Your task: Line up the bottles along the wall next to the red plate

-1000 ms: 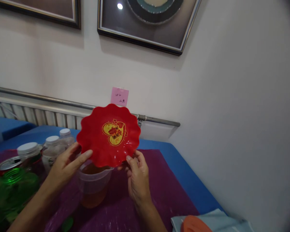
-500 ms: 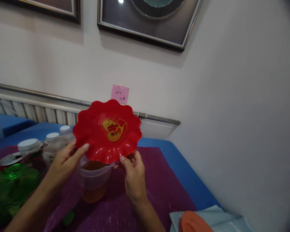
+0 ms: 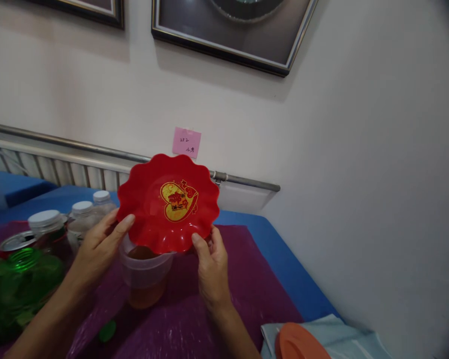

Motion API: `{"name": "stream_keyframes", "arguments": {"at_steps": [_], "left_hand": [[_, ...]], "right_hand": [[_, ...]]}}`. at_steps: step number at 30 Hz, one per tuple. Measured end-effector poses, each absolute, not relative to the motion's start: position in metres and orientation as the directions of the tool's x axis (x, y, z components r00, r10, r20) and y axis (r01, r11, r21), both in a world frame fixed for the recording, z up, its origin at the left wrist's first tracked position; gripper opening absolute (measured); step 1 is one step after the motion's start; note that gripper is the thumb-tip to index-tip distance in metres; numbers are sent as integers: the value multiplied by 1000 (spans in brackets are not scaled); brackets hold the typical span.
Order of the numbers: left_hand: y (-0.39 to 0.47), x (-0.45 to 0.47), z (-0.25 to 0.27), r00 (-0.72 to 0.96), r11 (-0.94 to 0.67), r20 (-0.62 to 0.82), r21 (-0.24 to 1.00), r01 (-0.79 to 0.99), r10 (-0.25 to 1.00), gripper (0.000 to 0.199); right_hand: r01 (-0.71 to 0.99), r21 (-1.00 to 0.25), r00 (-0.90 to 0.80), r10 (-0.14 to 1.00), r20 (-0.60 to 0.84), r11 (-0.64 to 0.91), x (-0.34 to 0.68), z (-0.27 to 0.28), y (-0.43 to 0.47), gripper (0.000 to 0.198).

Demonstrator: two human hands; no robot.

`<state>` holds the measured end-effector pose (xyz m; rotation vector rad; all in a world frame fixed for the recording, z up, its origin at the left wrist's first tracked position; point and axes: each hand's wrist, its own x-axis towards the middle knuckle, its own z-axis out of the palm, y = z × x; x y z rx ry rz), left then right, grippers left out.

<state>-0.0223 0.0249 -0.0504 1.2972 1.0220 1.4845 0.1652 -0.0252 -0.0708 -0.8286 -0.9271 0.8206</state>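
Observation:
Between my two hands a red scalloped plate [image 3: 145,194] with a gold heart print is raised, its face tilted toward me. My left hand [image 3: 101,244] grips the rim at the lower left, thumb on the front. At the lower right rim, my right hand [image 3: 212,264] pinches it the same way; the fingers behind are partly hidden. Under and behind the plate stands a clear plastic jug [image 3: 145,271] with amber-brown liquid, its top partly covered from view. A green bottle cap [image 3: 107,330] lies in front of the jug.
On the left stand a green plastic bottle [image 3: 26,279], an open can [image 3: 18,243] and several white-lidded jars [image 3: 47,227]. Purple sheeting [image 3: 247,279] covers the blue table [image 3: 284,259]. An orange object [image 3: 301,344] rests on a light blue cloth [image 3: 333,331] at lower right. A wall rises behind.
The plate has shifted slightly right and tilted a little, with both hands still on it. My right hand has moved slightly right along with it. The camera view has shifted a little.

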Motion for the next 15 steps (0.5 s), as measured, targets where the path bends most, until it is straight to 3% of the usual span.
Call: {"name": "stream_keyframes", "arguments": {"at_steps": [8, 11, 15], "left_hand": [[20, -14, -46, -17, -295, 299, 932, -209, 954, 52], [19, -14, -45, -8, -283, 287, 939, -195, 958, 53], [21, -17, -46, -44, -308, 305, 946, -104, 951, 62]], "right_hand": [[-259, -860, 364, 869, 335, 440, 158, -69, -27, 40], [-285, -853, 358, 874, 328, 437, 158, -68, -28, 41], [-186, -865, 371, 849, 377, 465, 163, -65, -30, 35]]}}
